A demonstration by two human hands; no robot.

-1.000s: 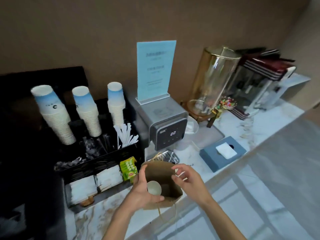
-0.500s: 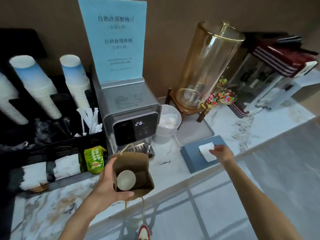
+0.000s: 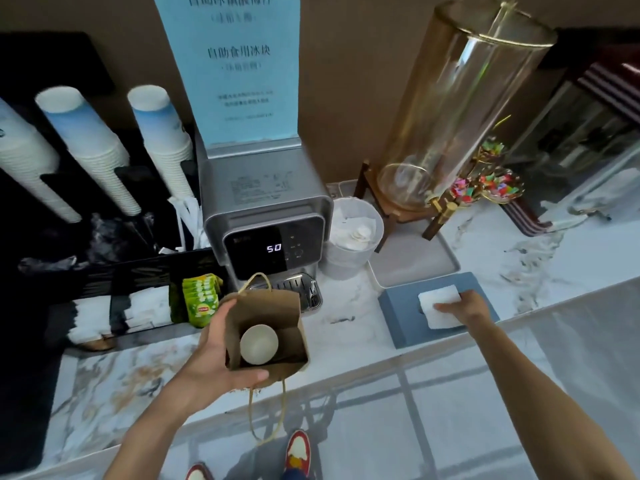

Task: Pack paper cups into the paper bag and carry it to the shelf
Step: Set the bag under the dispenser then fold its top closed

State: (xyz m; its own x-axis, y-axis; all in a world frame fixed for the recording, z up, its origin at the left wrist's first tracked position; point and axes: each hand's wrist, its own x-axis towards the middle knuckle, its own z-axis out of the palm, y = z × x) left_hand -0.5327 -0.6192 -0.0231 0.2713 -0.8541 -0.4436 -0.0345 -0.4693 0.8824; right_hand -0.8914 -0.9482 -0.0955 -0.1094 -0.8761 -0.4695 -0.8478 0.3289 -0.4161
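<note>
Marble-patterned white stone with grey and tan veining forms the worktop, which runs along a plain brown wall. At its near edge the left hand grips the open brown paper bag by its side, thumb across the front rim; a paper cup lies inside, mouth toward the camera. One bag handle hangs down over the worktop's edge. The right hand rests its fingers on a white tissue at the top of a blue tissue box, pinching it. Behind the bag stands a grey dispenser showing "50", with a blue sign on top. Stacks of paper cups lean in a black organiser at left. A tall glass drink jar stands at right. Below the worktop's edge, pale tiled floor shows.
</note>
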